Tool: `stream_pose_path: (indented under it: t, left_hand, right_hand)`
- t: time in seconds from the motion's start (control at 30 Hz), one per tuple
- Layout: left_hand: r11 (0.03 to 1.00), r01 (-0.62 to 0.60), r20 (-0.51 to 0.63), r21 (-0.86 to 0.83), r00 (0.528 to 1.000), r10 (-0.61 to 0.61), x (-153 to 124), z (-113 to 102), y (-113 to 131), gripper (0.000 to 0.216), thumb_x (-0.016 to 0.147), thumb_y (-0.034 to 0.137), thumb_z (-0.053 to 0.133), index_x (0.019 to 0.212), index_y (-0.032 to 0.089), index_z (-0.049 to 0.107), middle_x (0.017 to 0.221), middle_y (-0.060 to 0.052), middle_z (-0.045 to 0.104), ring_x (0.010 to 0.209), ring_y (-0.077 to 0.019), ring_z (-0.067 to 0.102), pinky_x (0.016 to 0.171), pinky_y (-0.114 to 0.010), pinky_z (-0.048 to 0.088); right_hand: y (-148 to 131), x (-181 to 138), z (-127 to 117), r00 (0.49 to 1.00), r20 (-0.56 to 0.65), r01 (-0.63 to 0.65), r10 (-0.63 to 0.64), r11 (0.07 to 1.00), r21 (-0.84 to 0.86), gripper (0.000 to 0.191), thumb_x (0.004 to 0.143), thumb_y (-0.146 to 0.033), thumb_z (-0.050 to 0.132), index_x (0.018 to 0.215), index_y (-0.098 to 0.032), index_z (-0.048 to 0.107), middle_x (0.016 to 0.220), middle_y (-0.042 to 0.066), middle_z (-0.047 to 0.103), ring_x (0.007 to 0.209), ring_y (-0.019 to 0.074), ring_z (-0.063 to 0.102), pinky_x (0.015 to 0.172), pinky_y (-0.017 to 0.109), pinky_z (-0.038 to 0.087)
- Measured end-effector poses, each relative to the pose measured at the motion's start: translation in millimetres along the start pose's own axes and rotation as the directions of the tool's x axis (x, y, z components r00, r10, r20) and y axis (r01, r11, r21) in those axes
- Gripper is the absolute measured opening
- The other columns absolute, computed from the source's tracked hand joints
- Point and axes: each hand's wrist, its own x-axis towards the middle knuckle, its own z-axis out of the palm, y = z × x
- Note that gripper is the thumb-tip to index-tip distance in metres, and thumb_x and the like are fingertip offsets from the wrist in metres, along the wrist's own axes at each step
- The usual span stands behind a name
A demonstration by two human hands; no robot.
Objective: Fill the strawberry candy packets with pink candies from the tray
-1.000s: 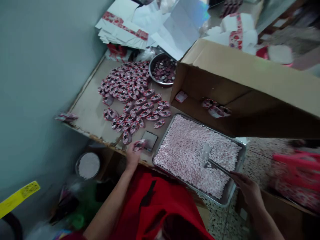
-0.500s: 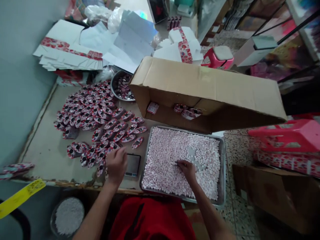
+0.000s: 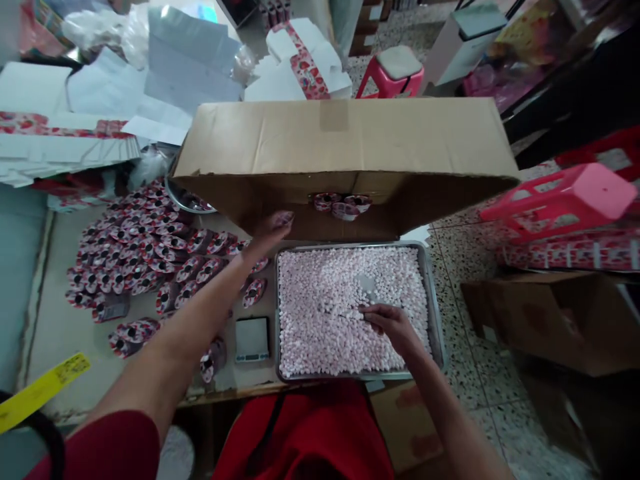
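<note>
My left hand [image 3: 274, 228] reaches across the table to the left side of the opening of a tipped cardboard box [image 3: 350, 137]. Its fingers are closed around what looks like a small red-and-white printed pack [image 3: 286, 217], partly hidden by blur. Farther inside the box, several similar packs [image 3: 345, 208] sit together. Fingers pinched, my right hand [image 3: 390, 323] rests on the small white pieces [image 3: 320, 333] that fill a metal tray [image 3: 437, 320]. What its fingertips hold is too small to tell. Left of the tray lies a small digital scale [image 3: 252, 339].
Many printed packs with dark round tops [image 3: 130, 247] crowd the table's left side. Behind the box are a metal bowl [image 3: 187, 200], folded white cartons [image 3: 65, 150] and papers. Pink stools [image 3: 565, 200] and an open carton [image 3: 545, 320] stand on the floor at right.
My left hand has moved from beside the scale up and right to the box. My right hand remains at the white pieces, its fingers shifted slightly. The camera view has turned right.
</note>
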Motion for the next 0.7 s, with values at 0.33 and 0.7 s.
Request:
stream_pose_path:
  t: [0.33,0.7]
  left_hand:
    - [-0.314,0.737,0.73,-0.599,0.34,-0.594,-165.9,43.9,95.5,0.02,0.083,0.033,0.078,0.091,0.015,0.072,0.055,0.005,0.059,0.041,-0.0073,0.051,0.048,-0.02,0.05]
    - [-0.419,0.695,0.747,-0.585,0.259,-0.613,-181.1,49.6,87.8,0.032,0.086,0.042,0.078,0.083,0.014,0.064,0.065,-0.003,0.065,0.051,-0.011,0.06,0.052,-0.021,0.049]
  right_hand:
    - [-64.9,-21.4,13.0,0.999,-0.041,0.012,-0.015,0.997,-0.073,0.037,0.06,-0.044,0.089,0.082,-0.016,0.081,0.057,0.001,0.063,0.05,0.0091,0.044,0.048,0.024,0.028]
    - [-69.9,-2.5,70.2,0.947,-0.071,0.159,-0.312,0.65,-0.743,0.021,0.08,-0.03,0.064,0.086,-0.021,0.083,0.073,0.004,0.076,0.065,0.0192,0.066,0.059,0.028,0.04]
